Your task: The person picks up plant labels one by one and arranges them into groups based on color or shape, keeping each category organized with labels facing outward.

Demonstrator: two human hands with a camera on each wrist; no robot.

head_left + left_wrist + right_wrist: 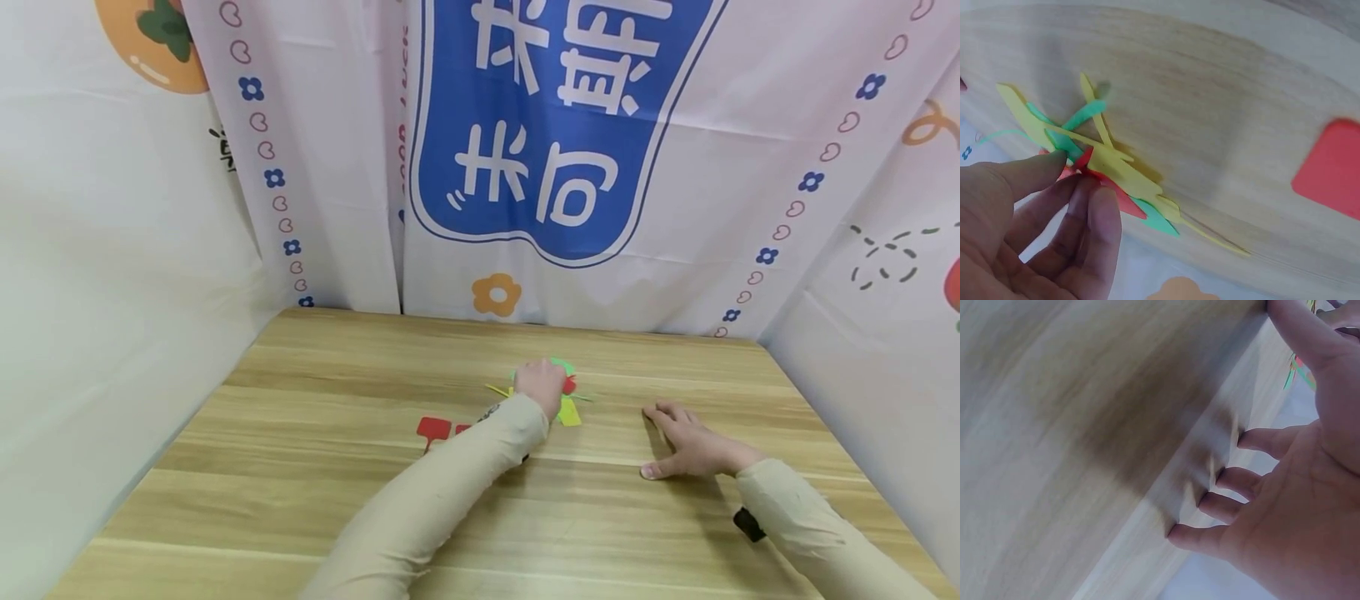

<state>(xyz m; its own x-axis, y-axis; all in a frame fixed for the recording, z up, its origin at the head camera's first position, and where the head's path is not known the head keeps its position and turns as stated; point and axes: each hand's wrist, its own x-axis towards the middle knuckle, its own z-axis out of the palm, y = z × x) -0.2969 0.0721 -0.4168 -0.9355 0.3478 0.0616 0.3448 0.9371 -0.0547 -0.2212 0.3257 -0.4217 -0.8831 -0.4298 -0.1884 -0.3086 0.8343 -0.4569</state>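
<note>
A small pile of thin plastic tags with narrow tails, in yellow, green and red, lies on the far middle of the table. In the left wrist view, my left hand (1054, 231) pinches a red tag (1087, 157) between thumb and fingertips. Yellow tags (1122, 172) and green tags (1159, 219) overlap around it. To the right of the pile, my right hand (690, 443) rests on the table with spread fingers, its fingertips (1197, 539) touching the wood and nothing held.
On the wooden table (300, 467), a separate red flag-shaped tag (433, 428) lies left of the pile, with another red tag (462, 428) beside it, partly behind the left sleeve. Printed cloth (337, 167) hangs along the back and sides.
</note>
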